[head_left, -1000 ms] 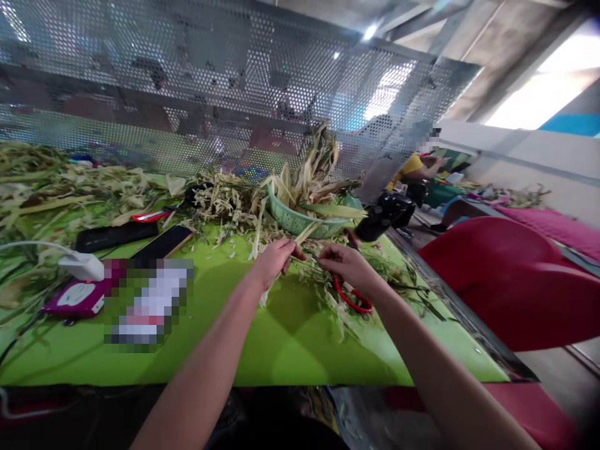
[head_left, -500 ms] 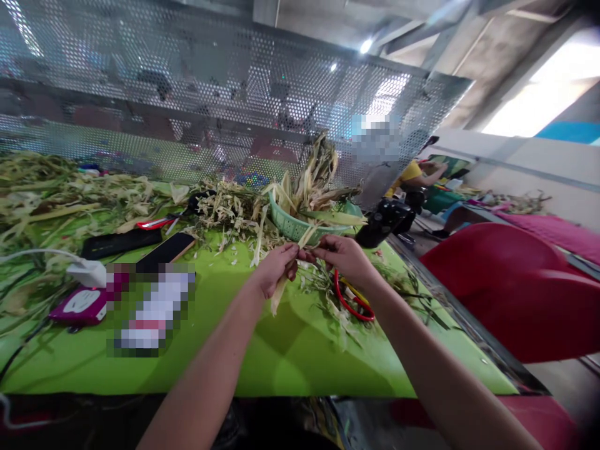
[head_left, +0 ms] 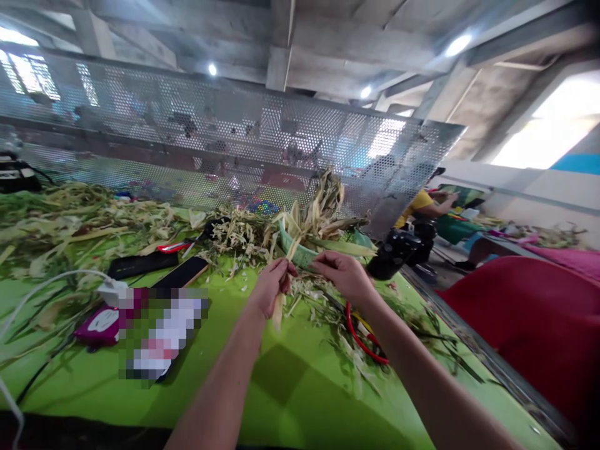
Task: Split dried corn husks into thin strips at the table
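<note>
A pale strip of dried corn husk (head_left: 279,307) is pinched in my left hand (head_left: 270,286); its ends stick out above and below the fingers. Just to the right, my right hand (head_left: 345,274) is closed with thumb and fingertips together, a small gap from the left. Anything between those fingertips is too small to make out. Behind both hands stands a green plastic basket (head_left: 302,256) with dried husks (head_left: 328,209) heaped in it. Under my right forearm lies a red looped handle (head_left: 356,337) with yellow inside, partly hidden by the arm.
Loose husk scraps (head_left: 244,234) spread along the back of the green table (head_left: 290,400). At left lie a dark phone (head_left: 180,273), red-handled scissors (head_left: 172,247), a purple box (head_left: 100,326) and a white charger (head_left: 112,292). A perforated metal screen (head_left: 201,134) stands behind; a red chair (head_left: 510,319) is at right.
My hands have moved apart, the right drawing away from the husk strip, which stays in my left hand. The view has tilted up, showing more ceiling.
</note>
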### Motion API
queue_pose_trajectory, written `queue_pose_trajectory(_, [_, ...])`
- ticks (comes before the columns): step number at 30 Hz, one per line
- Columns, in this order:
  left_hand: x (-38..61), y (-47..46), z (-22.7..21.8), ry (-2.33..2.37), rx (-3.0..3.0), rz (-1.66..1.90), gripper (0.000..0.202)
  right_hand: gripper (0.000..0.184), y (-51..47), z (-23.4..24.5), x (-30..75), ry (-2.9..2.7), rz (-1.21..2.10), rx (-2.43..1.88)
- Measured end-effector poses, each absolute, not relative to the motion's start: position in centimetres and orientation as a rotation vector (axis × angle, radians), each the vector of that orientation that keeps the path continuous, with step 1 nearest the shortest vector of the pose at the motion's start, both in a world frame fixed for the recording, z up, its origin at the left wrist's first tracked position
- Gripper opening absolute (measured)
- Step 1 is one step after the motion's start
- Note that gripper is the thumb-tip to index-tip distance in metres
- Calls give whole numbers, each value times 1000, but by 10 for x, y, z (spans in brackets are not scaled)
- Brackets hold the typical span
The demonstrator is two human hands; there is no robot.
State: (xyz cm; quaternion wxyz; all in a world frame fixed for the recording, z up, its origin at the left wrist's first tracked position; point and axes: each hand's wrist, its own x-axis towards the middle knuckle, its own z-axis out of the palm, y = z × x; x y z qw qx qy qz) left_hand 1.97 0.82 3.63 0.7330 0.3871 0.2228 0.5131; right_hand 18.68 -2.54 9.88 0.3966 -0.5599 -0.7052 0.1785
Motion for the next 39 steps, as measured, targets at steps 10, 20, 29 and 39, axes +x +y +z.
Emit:
queue_pose_trajectory(10, [-17, 13, 56, 443, 942, 1396, 21, 15, -24, 106, 163, -2012, -21, -1456])
queue_pose_trajectory(20, [17, 2, 36, 857, 1304, 1155, 34, 19, -27, 67, 175, -2141, -104, -1434])
queue_pose_trajectory(29, [22, 4, 31, 1063, 1650, 1051, 33, 16, -30, 61, 176, -2135, -152, -1453])
queue_pose_trajectory(39, [15, 10, 25, 1075, 1456, 1082, 32, 21, -20, 66, 190, -1805, 797, -1326])
